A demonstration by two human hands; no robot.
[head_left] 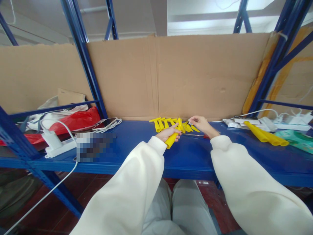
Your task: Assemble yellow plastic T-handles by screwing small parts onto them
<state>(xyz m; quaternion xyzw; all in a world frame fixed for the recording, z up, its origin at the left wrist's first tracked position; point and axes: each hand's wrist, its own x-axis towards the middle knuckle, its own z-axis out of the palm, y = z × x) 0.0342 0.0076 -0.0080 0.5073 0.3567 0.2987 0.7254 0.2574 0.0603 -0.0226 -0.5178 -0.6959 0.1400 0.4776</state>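
Observation:
My left hand point(168, 133) is wrapped round a yellow tapered tube point(172, 139), whose wider end points down toward me. At its narrow upper end is a yellow part point(180, 125), and I cannot tell whether the two are joined. Just right of it, my right hand point(200, 123) has its fingers pinched together near a small white item point(192, 122); what they hold, if anything, is too small to make out. Behind the left hand stands a row of yellow tubes with crosspieces point(157, 125). Small yellow pointed pieces point(188, 128) lie between the hands.
The blue shelf point(137, 143) has a cardboard sheet point(195, 75) along its back. At right lie more yellow tubes point(266, 134), white boxes and a green packet point(297, 139). At left are a power strip point(61, 148), a red bag point(78, 120) and cables. Blue posts point(90, 65) flank the space.

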